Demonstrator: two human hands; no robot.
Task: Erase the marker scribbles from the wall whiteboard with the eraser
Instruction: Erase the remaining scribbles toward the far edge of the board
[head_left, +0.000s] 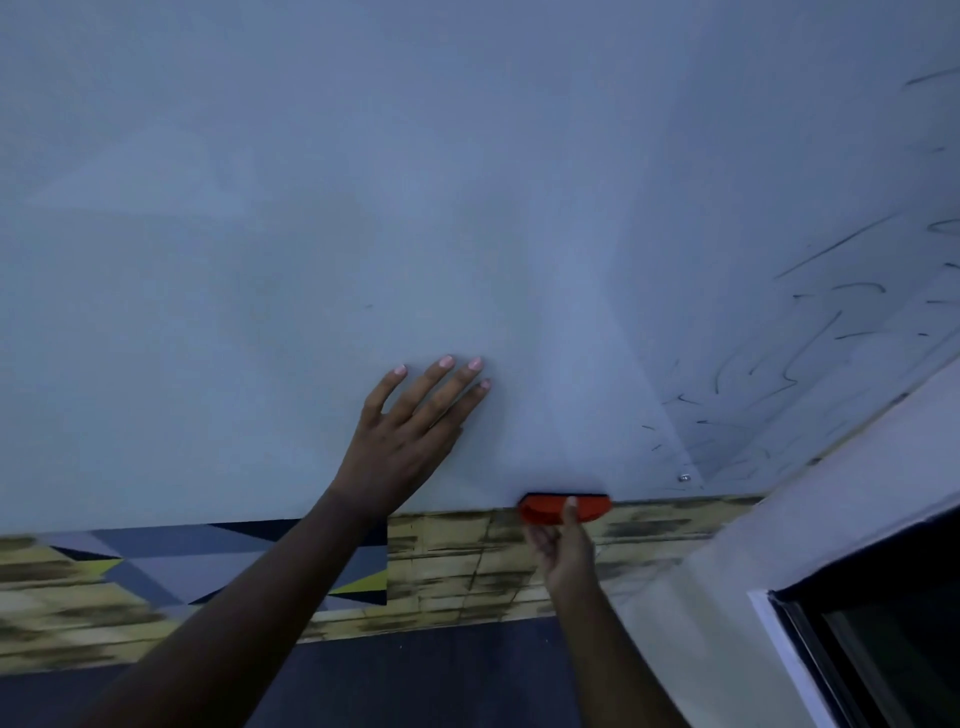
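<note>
Up against the whiteboard (363, 208), the left hand (410, 441) lies flat with its fingers (447, 384) straight and slightly spread, palm pressed to the pale surface and holding nothing; its bare forearm runs down and to the left out of the bottom of the view. Lower and to the right, the right hand (563, 551) grips the red eraser (566, 506), the thumb laid over its near face and the other fingers curled behind it, wrist pointing downward. That eraser sits level along the very bottom edge of the board, its dark felt strip touching the surface, with the two hands apart from each other. Most of the board around the hands looks wiped and shows only faint smears, while the marker scribbles (810, 338) remain as thin dark loops and strokes on the far right part of the board, well apart from the eraser. A small metal fastener (684, 477) shows near the board's lower right corner. Below the board runs a band of yellowish brick-patterned wall covering (467, 561), and to the left of it a panel of grey, black and yellow triangles (182, 561), partly hidden by the left forearm. A white wall (779, 545) angles in on the right, with a dark window (893, 639) in a white frame at the lower right corner. Dark blue floor (415, 675) fills the bottom.
</note>
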